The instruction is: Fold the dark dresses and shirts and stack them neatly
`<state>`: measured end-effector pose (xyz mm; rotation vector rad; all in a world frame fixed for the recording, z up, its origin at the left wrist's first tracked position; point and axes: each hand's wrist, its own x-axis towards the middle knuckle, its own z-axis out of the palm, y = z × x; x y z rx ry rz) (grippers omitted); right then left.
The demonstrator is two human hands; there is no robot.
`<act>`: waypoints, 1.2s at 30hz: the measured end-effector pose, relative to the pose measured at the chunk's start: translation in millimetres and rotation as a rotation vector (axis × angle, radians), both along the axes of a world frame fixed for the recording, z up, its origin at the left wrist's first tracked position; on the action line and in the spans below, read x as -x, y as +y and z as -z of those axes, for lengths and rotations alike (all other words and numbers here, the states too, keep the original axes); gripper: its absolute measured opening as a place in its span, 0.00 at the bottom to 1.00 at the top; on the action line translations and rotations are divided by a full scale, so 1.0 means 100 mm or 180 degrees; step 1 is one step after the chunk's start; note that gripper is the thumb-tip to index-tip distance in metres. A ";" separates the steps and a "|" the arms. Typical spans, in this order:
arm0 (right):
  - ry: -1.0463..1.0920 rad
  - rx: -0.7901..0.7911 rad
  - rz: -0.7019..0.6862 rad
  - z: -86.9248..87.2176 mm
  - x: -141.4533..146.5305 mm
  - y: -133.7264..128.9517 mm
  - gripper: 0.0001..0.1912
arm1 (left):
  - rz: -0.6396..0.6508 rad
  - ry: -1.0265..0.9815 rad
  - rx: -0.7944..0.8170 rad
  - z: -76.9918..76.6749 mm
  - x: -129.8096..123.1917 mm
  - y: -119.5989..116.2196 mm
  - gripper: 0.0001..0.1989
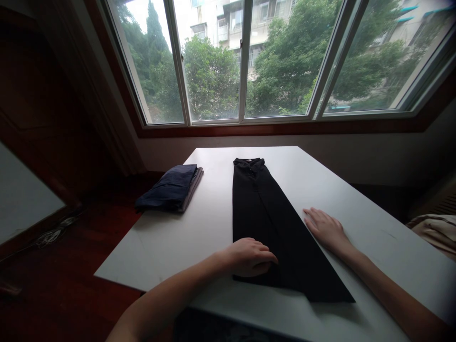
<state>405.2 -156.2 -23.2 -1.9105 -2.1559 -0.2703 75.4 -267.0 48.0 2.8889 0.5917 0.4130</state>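
Observation:
A pair of black trousers, folded lengthwise, lies flat on the white table. Its waistband points toward the window and the wide leg hems are toward me. Over the lower part of the legs is my left hand, its fingers curled and closed. The undersides of those fingers are hidden, so I cannot tell whether they pinch the fabric. My right hand lies palm down on the table along the right edge of the trousers, fingers stretched out, holding nothing.
Folded dark blue and brownish garments are stacked at the table's left edge. Beyond the table is a wide window. A cable bundle lies on the red floor at left. Light-coloured fabric is at the far right.

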 end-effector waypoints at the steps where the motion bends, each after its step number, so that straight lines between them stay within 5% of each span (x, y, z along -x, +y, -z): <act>1: -0.0001 0.0010 0.0001 0.00 0.00 0.00 0.28 | 0.0007 0.0001 -0.0011 0.00 0.00 0.00 0.12; 15: 0.0033 0.0024 0.0015 0.02 -0.02 0.02 0.28 | -0.0355 -0.0041 0.0029 -0.06 0.05 0.01 0.11; 25: -0.0001 0.0012 -0.0024 -0.02 0.01 -0.02 0.28 | -0.2534 0.0379 -0.0354 -0.45 0.56 0.17 0.07; 36: 0.0005 -0.0071 0.0015 0.02 0.00 0.01 0.26 | -0.3352 0.0493 -0.0218 -0.42 1.13 -0.46 0.08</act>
